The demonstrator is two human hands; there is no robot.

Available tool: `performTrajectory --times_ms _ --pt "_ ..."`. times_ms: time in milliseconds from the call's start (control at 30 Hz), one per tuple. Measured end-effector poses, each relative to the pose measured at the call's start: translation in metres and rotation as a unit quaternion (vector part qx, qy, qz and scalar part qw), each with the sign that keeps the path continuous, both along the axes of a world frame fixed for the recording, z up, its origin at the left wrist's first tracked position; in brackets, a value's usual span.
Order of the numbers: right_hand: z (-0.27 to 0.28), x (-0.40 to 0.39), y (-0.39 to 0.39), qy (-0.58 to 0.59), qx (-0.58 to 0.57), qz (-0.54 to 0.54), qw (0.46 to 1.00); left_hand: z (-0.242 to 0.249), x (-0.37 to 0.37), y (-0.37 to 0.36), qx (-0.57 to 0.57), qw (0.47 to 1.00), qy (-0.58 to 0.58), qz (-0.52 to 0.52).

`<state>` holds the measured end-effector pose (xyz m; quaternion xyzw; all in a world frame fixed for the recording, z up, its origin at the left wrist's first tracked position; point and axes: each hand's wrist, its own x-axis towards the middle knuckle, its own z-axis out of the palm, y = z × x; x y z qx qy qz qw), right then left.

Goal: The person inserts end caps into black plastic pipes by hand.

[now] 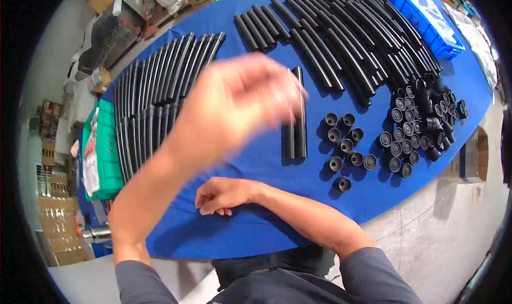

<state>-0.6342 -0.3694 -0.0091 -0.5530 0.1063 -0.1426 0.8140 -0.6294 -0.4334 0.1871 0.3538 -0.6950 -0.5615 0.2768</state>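
Note:
Raised over the table, my left hand [248, 96] is smeared by motion, its fingers bent near the upper part of two black tubes [301, 125] lying side by side. Whether it touches or holds one is unclear. Lower down, my right hand [221, 194] is closed close above the blue cloth [256, 234], fingers curled inward; anything inside it is hidden. To the right of the two tubes lie several loose black cup-shaped caps [334, 135], some with the hollow side up.
Capped black tubes [181, 64] fill the left side, beside a green crate [106, 149]. More black tubes [341, 32] lie at the back, near a blue crate [453, 50]. Ribbed round black parts [407, 128] cluster at the right.

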Motion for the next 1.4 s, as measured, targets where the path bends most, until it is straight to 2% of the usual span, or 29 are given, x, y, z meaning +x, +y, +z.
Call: performTrajectory --times_ms 33,133,200,267,333,400,433,533,633,767,867,1033,1167,1233,1300,1400 --pt "-0.002 0.003 -0.001 -0.004 0.009 0.002 1.0 -0.02 -0.001 -0.044 -0.095 0.993 -0.036 0.062" --pt "-0.011 0.008 -0.001 -0.02 0.029 0.014 0.999 -0.081 0.0 -0.169 -0.173 0.954 -0.148 0.194" --pt "-0.007 0.006 -0.002 -0.01 0.012 0.011 1.0 -0.145 0.0 -0.249 -0.345 0.911 -0.142 0.176" --pt "-0.008 0.007 -0.002 -0.023 0.017 0.008 1.0 -0.168 -0.014 -0.28 -0.396 0.888 -0.205 0.116" --pt "-0.001 0.004 -0.006 -0.011 -0.015 0.02 1.0 -0.182 -0.033 -0.295 -0.362 0.868 -0.32 0.11" --pt "0.001 0.001 -0.005 -0.001 -0.021 -0.004 1.0 -0.188 -0.055 -0.287 -0.268 0.861 -0.404 0.152" --pt "-0.002 0.004 -0.004 0.005 -0.02 0.005 1.0 -0.191 -0.06 -0.293 -0.222 0.877 -0.403 0.137" --pt "-0.001 0.002 -0.005 0.005 -0.018 -0.002 1.0 -0.193 -0.071 -0.297 -0.229 0.861 -0.431 0.146" --pt "0.005 -0.005 -0.009 -0.008 -0.017 -0.006 1.0 -0.187 -0.072 -0.302 -0.206 0.872 -0.419 0.149" --pt "0.002 -0.003 -0.005 -0.017 0.002 -0.032 0.999 -0.186 -0.067 -0.297 -0.229 0.867 -0.413 0.161" --pt "0.004 -0.004 -0.009 -0.019 -0.018 -0.012 1.0 -0.193 -0.066 -0.297 -0.264 0.863 -0.387 0.187" --pt "-0.005 0.003 -0.007 0.003 -0.027 -0.01 1.0 -0.178 -0.068 -0.288 -0.245 0.837 -0.451 0.187" --pt "-0.005 0.003 -0.005 0.011 0.0 -0.008 1.0 -0.183 -0.068 -0.288 -0.22 0.851 -0.431 0.202" --pt "-0.016 0.011 0.003 -0.038 -0.013 -0.069 0.997 -0.184 -0.069 -0.297 -0.209 0.855 -0.432 0.2" --pt "-0.02 0.012 0.007 -0.055 -0.021 -0.085 0.995 -0.183 -0.07 -0.299 -0.194 0.861 -0.429 0.193" --pt "-0.013 0.005 -0.001 -0.031 -0.021 -0.046 0.998 -0.181 -0.068 -0.301 -0.184 0.861 -0.437 0.182"
